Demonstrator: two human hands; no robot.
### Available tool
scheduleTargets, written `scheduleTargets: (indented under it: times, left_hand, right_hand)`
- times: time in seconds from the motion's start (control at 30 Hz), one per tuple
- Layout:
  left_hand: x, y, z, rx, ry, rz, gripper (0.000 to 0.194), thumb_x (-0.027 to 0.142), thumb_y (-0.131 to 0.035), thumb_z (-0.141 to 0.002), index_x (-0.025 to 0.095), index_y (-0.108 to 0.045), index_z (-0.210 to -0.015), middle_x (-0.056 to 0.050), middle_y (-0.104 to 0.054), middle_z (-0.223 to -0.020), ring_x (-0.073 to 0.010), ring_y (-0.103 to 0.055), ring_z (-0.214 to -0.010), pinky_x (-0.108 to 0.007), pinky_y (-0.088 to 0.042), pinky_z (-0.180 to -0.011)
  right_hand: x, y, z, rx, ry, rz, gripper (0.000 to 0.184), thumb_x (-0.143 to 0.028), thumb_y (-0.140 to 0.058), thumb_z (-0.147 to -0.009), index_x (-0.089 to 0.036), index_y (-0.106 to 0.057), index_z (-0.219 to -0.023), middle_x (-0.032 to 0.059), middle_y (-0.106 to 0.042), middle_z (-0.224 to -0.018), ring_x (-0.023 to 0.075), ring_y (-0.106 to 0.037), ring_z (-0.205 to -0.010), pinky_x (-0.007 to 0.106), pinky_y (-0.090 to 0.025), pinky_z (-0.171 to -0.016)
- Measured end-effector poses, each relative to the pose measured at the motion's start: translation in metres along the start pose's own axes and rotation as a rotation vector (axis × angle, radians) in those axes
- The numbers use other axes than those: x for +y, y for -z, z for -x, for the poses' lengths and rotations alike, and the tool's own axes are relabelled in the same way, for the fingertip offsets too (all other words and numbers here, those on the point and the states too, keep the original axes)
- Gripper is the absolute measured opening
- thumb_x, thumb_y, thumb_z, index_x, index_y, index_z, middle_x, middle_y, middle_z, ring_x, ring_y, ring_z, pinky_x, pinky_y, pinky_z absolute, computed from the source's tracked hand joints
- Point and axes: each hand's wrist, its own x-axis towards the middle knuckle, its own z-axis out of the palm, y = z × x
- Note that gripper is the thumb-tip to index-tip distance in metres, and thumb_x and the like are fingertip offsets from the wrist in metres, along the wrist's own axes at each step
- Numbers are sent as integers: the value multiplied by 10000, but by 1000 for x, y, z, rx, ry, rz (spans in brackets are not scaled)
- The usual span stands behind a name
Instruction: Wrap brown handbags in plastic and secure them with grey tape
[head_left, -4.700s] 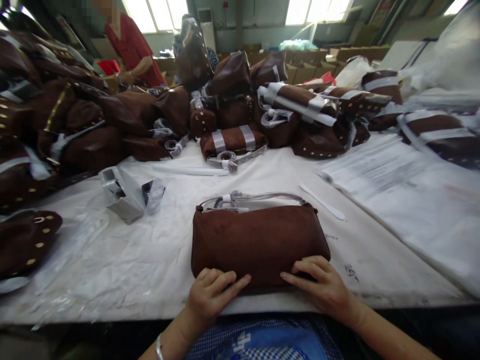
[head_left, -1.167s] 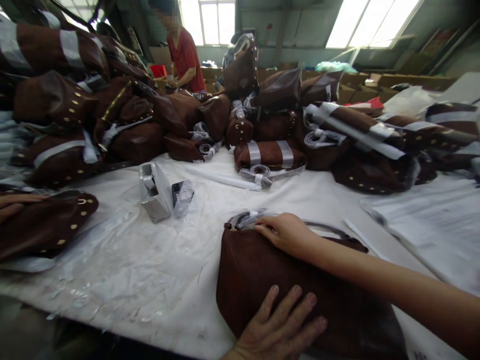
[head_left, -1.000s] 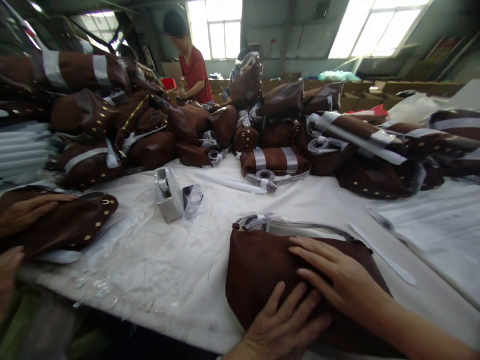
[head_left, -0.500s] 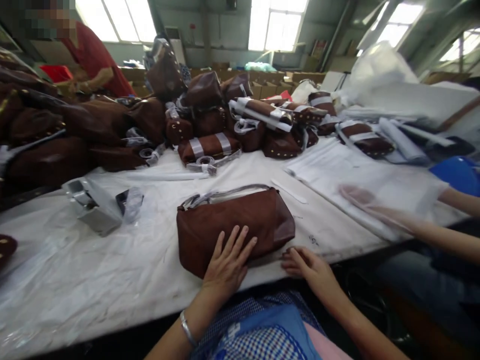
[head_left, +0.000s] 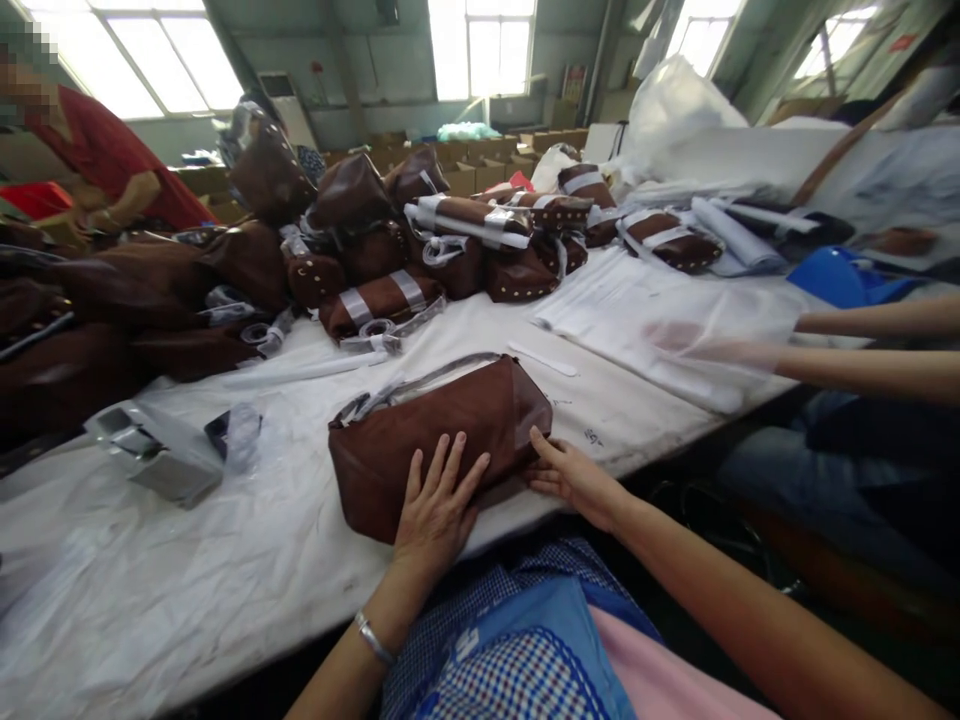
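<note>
A brown handbag [head_left: 450,410] lies on the white-covered table in front of me, its wrapped strap along the far edge. My left hand [head_left: 439,500] rests flat on the bag's near side with the fingers spread. At the bag's lower right corner, my right hand [head_left: 566,475] has its thumb against the brown side and its fingers curled at the lower edge. The fingertips are partly hidden there. A grey tape dispenser [head_left: 157,455] stands to the left of the bag, beside a crumpled clear plastic piece [head_left: 244,437].
Brown bags [head_left: 382,300] are heaped along the back and left. On the right, a co-worker's hands [head_left: 697,345] handle thin white plastic bags [head_left: 600,300]. A blue object [head_left: 847,277] lies beyond them. Another person in red [head_left: 112,150] stands at the far left.
My right hand has moved from beside the bag onto its lower right corner. My left hand stays flat on the bag. The view has turned to the right.
</note>
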Motion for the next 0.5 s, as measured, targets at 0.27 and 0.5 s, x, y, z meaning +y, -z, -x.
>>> scheduleTargets:
  times: [0.27,0.5]
  left_hand:
    - [2,2,4,69,-4,-29,683,462,-621,-907,309,-365,-1522,-96,-280,-1621,-308,-272,-1493,-553,-160,-1226]
    - [-16,-30,-4,477,-50,-207,520,260,-431,-954,274,-470,-1472,-95,-550,-1453,-215,-325,-1475,-460,-104,-1261]
  right_hand:
    - [10,-11,-4,89,128,-231,413,-401,-825,-759,-184,-627,-1050,80,-738,-1079,198,-703,-943,312,-545,-858]
    - [3,-26,-7,17,229,-343,506,-452,-830,-744,-260,-625,-1164,34,-725,-1156,244,-691,-1040,361,-553,-878]
